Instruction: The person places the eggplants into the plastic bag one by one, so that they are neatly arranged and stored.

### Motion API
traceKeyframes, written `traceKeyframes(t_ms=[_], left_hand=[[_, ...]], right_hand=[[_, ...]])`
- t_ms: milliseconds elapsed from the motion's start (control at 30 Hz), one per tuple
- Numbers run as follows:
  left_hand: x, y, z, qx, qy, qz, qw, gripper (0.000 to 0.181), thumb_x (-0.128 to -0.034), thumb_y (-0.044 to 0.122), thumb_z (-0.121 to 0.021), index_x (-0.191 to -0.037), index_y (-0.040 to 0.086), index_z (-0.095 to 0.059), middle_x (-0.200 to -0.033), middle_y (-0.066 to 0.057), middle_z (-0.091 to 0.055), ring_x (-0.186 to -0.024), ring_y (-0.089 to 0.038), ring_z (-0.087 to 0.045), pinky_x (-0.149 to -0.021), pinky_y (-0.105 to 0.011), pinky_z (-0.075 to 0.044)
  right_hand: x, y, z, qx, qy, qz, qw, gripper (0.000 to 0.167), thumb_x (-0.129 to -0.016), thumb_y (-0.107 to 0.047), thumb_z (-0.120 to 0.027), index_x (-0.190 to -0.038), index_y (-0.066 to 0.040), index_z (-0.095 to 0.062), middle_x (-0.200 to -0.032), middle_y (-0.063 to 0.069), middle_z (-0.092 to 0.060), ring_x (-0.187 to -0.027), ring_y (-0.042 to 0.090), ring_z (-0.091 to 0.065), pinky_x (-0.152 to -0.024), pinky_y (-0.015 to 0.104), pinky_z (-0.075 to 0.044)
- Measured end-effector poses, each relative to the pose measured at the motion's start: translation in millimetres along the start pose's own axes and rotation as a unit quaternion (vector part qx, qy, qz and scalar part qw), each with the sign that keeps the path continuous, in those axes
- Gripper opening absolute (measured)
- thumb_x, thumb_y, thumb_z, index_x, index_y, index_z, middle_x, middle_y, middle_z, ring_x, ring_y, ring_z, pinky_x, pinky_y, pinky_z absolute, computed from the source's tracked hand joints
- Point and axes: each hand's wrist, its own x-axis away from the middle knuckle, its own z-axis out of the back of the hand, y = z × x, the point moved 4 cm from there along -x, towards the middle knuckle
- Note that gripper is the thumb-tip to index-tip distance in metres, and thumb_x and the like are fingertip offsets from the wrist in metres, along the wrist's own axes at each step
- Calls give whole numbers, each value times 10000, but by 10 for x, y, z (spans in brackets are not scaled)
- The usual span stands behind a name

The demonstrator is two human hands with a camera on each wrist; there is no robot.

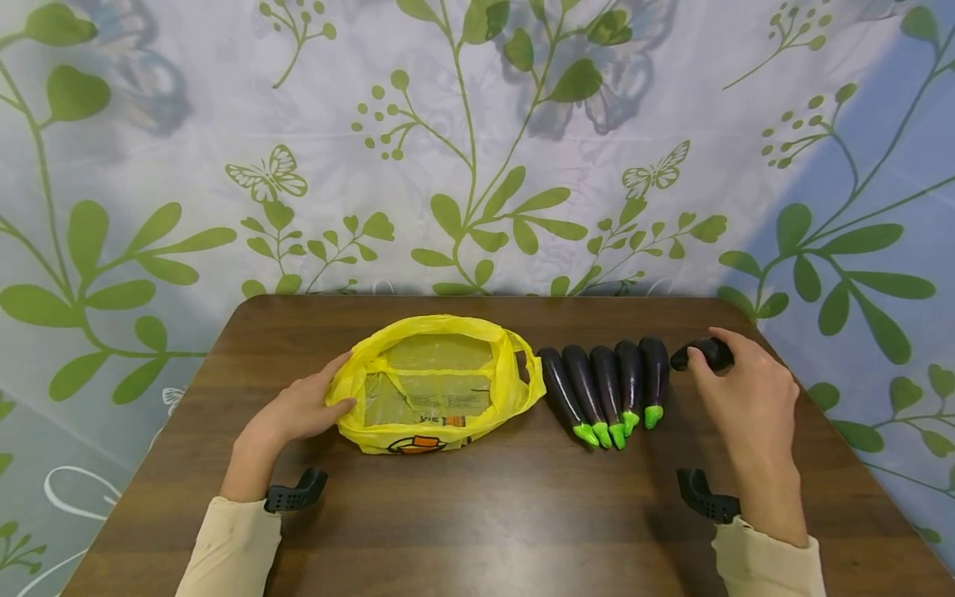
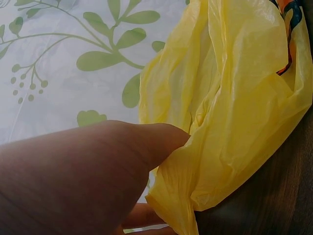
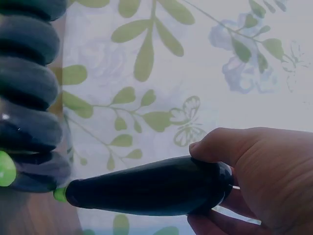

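Note:
A yellow plastic bag (image 1: 440, 442) stands on the table with its mouth spread open upward. At its left end, my left hand (image 1: 302, 406) touches the side with thumb and fingers apart. In the left wrist view the thumb lies against the bag (image 2: 234, 122), while the fingers are partly hidden behind it. My right hand (image 1: 749, 398) holds a dark purple eggplant (image 3: 146, 188) by its thick end, tilted above the table, with the green stem end pointing away from the palm. Just left of that hand, several eggplants (image 1: 608, 385) lie side by side in a row, green stems toward me.
The brown wooden table (image 1: 485, 514) has its far edge against a curtain (image 1: 336, 166) printed with green leaves and butterflies. The eggplant row sits close to the bag's right end. A black wrist strap (image 1: 297, 491) is on each arm.

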Motion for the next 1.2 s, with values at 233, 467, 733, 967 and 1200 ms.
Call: traceKeyframes(t_ms=[233,467,733,967,1200], left_hand=[[-5,-12,3,13,7,28,10000,828,-1030,406,-590,-1667,134,-138,-1561,-347,-391,-1295,-550,-525,-976,-654,-474],[6,-2,8,38,1,62,10000,828,-1030,393,-598,-1668,137,-138,-1572,-334,-386,-1319,-550,-506,-991,-655,-466],[-9,14,6,-13,0,-28,10000,822,-1032,391,-598,-1665,126,-146,-1568,-341,-386,-1326,-562,-495,-1012,-666,-455],[1,28,12,7,13,-38,10000,822,-1029,383,-605,-1663,118,-154,-1566,-346,-384,-1346,-573,-467,-1028,-680,-439],[6,32,-3,26,14,-26,10000,816,-1031,378,-603,-1664,126,-156,-1570,-338,-386,-1355,-564,-464,-1035,-675,-436]], right_hand=[[-5,-123,45,-169,241,209,9993,411,-949,-200,-750,-1319,-31,-692,-1057,271,-733,-788,463,-643,-820,676,-451],[3,-275,56,-329,127,225,9991,430,-956,-226,-744,-1345,-53,-683,-1013,271,-739,-784,434,-648,-846,649,-441],[21,-445,8,-570,34,445,9974,421,-945,-218,-758,-1325,-49,-693,-1116,263,-741,-781,402,-693,-821,627,-449],[24,-612,-60,-733,-110,696,9948,400,-939,-196,-765,-1307,-53,-704,-1108,236,-750,-659,317,-644,-703,519,-472],[30,-749,-134,-835,-258,832,9927,380,-944,-191,-753,-1297,-54,-710,-1107,210,-750,-644,254,-598,-622,390,-448]])
